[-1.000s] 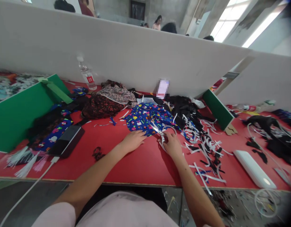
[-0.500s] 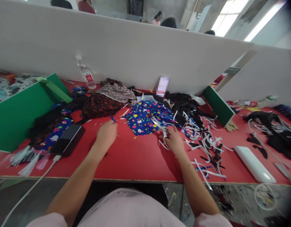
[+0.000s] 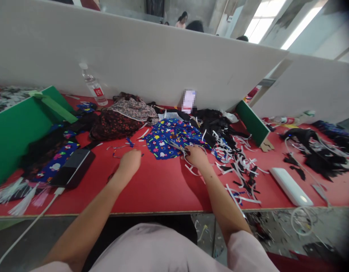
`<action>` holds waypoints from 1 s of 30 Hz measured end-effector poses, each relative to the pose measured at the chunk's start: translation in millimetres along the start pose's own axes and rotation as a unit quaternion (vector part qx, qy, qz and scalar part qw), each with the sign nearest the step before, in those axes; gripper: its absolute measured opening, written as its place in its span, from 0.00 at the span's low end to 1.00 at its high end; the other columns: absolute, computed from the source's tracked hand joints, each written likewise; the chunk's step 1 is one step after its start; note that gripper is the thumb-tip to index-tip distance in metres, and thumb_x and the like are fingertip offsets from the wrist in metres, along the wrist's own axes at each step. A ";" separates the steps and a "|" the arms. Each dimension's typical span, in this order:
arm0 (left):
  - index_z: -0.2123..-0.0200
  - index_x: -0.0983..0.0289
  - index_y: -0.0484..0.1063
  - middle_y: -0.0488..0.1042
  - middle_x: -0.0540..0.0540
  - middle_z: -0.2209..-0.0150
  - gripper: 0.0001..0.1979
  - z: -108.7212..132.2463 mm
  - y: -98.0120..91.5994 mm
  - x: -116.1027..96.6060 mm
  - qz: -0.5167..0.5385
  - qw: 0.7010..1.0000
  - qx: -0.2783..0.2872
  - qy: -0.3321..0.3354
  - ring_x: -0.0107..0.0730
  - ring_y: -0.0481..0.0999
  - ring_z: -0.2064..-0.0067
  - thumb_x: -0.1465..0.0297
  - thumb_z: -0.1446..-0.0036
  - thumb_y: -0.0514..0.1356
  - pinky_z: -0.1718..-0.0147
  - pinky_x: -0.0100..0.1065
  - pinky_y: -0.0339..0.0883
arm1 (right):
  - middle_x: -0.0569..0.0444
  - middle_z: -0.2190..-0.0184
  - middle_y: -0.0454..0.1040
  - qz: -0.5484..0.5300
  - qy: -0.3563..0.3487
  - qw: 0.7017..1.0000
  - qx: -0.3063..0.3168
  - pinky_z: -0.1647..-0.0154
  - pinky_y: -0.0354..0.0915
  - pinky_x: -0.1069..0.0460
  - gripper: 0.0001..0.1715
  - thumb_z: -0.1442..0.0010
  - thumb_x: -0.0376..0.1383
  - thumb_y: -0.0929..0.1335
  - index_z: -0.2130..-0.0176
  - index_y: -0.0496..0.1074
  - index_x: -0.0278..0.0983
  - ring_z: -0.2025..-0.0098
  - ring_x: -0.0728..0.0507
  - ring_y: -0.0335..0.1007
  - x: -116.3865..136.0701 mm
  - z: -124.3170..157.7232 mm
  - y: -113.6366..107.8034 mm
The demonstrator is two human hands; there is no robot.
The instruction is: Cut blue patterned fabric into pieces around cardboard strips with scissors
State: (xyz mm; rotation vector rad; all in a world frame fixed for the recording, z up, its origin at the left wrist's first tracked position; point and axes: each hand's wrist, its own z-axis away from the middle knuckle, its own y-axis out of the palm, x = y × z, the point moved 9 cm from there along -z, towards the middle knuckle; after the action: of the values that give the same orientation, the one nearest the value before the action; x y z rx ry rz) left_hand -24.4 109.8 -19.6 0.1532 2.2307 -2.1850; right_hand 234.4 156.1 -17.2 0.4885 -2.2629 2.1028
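Crosswise over the red table (image 3: 163, 192), the scissors (image 3: 176, 147) point to the person's left and a little away, their long axis slanting gently from the handles near the right hand (image 3: 196, 155) to the tips over the blue cloth (image 3: 161, 139). The right hand's fingers are wrapped around the handles; how far the 2 blades stand apart is too small to tell. The blades look slim, grey and metallic against the print.

Under them the blue cloth lies as a thin, softly rumpled, rounded piece, strewn with small white, pink, yellow and green figures, its near edge curving onto the smooth tabletop. A narrow pale strip (image 3: 191, 170) curves just below the right hand.

Left of the cloth and apart from it, the left hand (image 3: 130, 163) hangs with its fingers curled inward; a tiny dark blue bit shows by the fingertips, and whether they pinch it I cannot tell.

Behind, a floral bundle (image 3: 115, 124) sits in crumpled folds, dark with reddish blossoms and a paler grey layer. Limp black fabric (image 3: 210, 120) and a tangle of white and black ribbon scraps (image 3: 242, 166) lie to the right.
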 end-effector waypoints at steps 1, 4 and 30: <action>0.67 0.70 0.72 0.74 0.65 0.69 0.12 1.0 -5.3 10.8 -0.009 1.000 -0.007 -0.022 0.42 0.75 0.65 0.78 0.46 0.48 0.65 0.39 0.67 | 0.44 0.65 0.72 -0.003 -0.001 1.000 0.004 0.67 0.60 0.50 0.24 0.53 0.44 0.71 0.56 0.73 0.39 0.65 0.38 0.69 -1.0 -0.8 1.2; 0.61 0.74 0.70 0.72 0.71 0.64 0.17 3.2 -24.0 9.7 -0.020 0.998 -0.043 -0.039 0.48 0.74 0.61 0.81 0.46 0.43 0.63 0.45 0.66 | 0.46 0.66 0.73 -0.016 -0.008 1.000 0.009 0.66 0.61 0.51 0.23 0.53 0.44 0.72 0.57 0.73 0.40 0.65 0.40 0.69 -2.7 -2.4 2.4; 0.44 0.73 0.63 0.59 0.68 0.40 0.22 49.8 21.0 1.4 -0.067 0.996 0.015 0.062 0.47 0.58 0.39 0.72 0.41 0.48 0.43 0.46 0.53 | 0.47 0.60 0.68 -0.037 -0.018 0.996 -0.085 0.58 0.61 0.51 0.25 0.47 0.35 0.65 0.48 0.67 0.39 0.57 0.41 0.65 -19.2 4.5 -15.4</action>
State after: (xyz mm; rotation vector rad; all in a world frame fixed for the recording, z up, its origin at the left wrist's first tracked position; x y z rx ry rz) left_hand -27.0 60.6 -41.7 0.1463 2.3385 -2.3378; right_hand 257.2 155.1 -6.9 0.5965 -2.3770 1.8625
